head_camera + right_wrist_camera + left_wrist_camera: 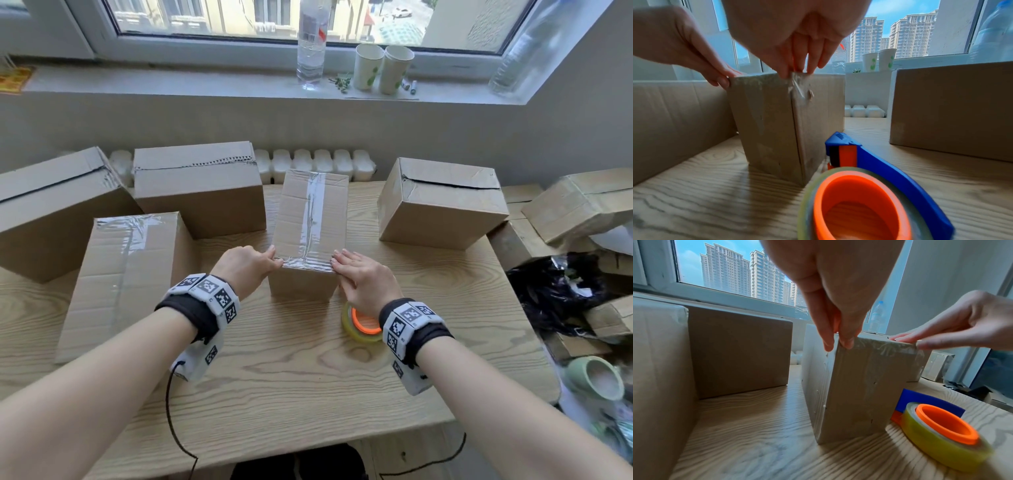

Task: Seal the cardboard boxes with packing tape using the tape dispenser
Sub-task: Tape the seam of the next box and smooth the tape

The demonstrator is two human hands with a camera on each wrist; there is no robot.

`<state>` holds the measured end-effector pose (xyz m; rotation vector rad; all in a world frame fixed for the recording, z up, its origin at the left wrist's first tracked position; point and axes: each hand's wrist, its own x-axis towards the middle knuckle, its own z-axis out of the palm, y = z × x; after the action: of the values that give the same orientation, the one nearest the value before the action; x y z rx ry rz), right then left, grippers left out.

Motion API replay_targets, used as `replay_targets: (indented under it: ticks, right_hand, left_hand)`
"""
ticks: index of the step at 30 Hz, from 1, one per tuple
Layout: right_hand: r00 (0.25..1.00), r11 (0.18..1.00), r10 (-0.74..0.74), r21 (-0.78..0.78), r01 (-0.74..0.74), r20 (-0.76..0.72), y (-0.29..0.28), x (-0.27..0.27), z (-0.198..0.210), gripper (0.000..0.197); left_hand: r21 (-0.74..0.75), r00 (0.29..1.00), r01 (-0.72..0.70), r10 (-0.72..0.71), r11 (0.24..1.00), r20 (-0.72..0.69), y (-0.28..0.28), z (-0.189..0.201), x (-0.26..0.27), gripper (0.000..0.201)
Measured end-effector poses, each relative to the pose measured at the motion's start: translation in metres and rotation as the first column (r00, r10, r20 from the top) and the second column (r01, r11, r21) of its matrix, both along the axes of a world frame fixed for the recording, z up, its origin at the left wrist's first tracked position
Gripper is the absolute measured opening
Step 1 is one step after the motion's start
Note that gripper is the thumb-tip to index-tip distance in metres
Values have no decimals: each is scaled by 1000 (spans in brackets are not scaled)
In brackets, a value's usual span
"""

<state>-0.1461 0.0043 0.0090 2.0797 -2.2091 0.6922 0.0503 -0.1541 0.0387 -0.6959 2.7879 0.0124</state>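
1. The taped cardboard box (310, 219) stood mid-table (308, 387), a clear tape strip (312, 209) running along its top.
2. The left hand (247, 265) pinched the box's near left top corner, thumb and fingers clamped on its edge.
3. The right hand (363, 277) lay with fingers straight, pressing the near right top corner.
4. The tape dispenser (941, 428) lay just beside the box, under the right wrist.

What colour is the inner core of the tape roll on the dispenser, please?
Bright orange; the core shows best in the right wrist view.
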Motion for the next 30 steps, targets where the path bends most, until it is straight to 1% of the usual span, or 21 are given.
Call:
replay_targets:
  ticks: [1,3,5,6,7,8,10,12,14,15,16,18,20,23,24,25,26,28,29,30]
  right_hand:
    - [1000,1000,-12,6,12,-6,-1,4,3,31]
    - [999,995,27,99,-25,-22,-4,13,9,51]
    - [996,968,88,238,-82,-18,-7,22,12,64]
    - [994,950,105,297,-95,-16,-10,24,11,67]
    - [994,936,106,338,-94,-18,-14,25,11,69]
    - [995,924,93,374,-77,-23,-18,25,11,69]
    - [998,898,51,439,-32,-32,-27,21,14,63]
    - [998,872,30,490,0,-55,-34,18,17,59]
    - [997,862,28,507,9,-65,-35,17,18,58]
    - [998,864,20,503,10,-55,-34,17,19,58]
    - [999,869,13,495,6,-35,-33,19,20,59]
    - [1000,874,30,484,-30,8,-30,25,23,59]
    - [995,869,93,485,-95,28,-26,35,26,59]
    - [988,861,132,485,-157,84,-24,44,30,56]
    - [986,862,124,480,-161,108,-25,43,33,54]
    - [986,867,112,472,-158,123,-27,40,35,54]
    - [987,873,99,466,-145,123,-28,36,37,53]
    - [993,875,74,471,-110,96,-32,24,39,54]
    - [994,870,67,483,-99,84,-35,18,39,54]
    - [994,861,71,499,-100,77,-39,14,40,53]
  left_hand:
    - [-36,999,25,-24,999,31,4,1,0,42]
    - [-51,998,56,-55,997,30,11,4,0,41]
    - [-32,996,83,-84,996,-36,18,2,3,37]
    - [3,992,98,-97,995,-74,22,4,3,38]
    - [-16,987,119,-120,993,-106,23,2,5,43]
    - [-56,982,128,-134,990,-133,24,2,6,46]
    - [26,994,88,-86,996,-66,27,4,5,43]
    - [-5,999,36,-36,999,7,27,1,5,45]
    - [-49,998,63,-62,997,14,27,4,5,47]
    - [-47,998,61,-61,997,-4,25,4,6,46]
    - [-40,996,57,-59,998,-60,23,5,9,45]
    - [-12,989,29,-30,1000,-144,16,8,13,35]
    - [-8,977,-96,92,995,-194,11,11,19,26]
    - [6,935,-221,214,975,-284,14,15,15,25]
    - [43,920,-252,254,967,-299,18,16,11,28]
    - [94,912,-278,294,956,-286,21,18,5,36]
    - [157,910,-309,339,938,-238,25,18,0,48]
    - [245,909,-377,407,893,-88,32,16,-11,82]
    - [262,903,-405,429,876,-37,33,14,-16,100]
    - [267,895,-428,446,863,-7,34,12,-20,114]
